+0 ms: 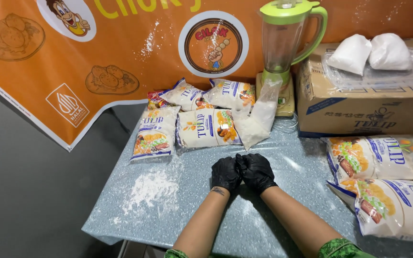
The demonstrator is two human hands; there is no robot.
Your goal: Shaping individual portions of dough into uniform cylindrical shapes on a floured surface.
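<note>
My left hand (224, 173) and my right hand (256, 172) both wear black gloves. They rest together as closed fists on the speckled blue-grey table (288, 167), knuckles touching, with nothing visible in them. Just beyond them lies an opened clear bag of white flour (256, 125). Several white printed flour packets (205, 128) lie at the back left of the table. Spilled white powder (150, 190) dusts the table left of my hands.
A blender with a green lid and base (283, 43) stands at the back. A brown cardboard box (359, 102) at the right carries clear trays and two white bags (370, 52). Two more packets (383, 181) lie at the right edge. An orange banner (72, 57) hangs behind.
</note>
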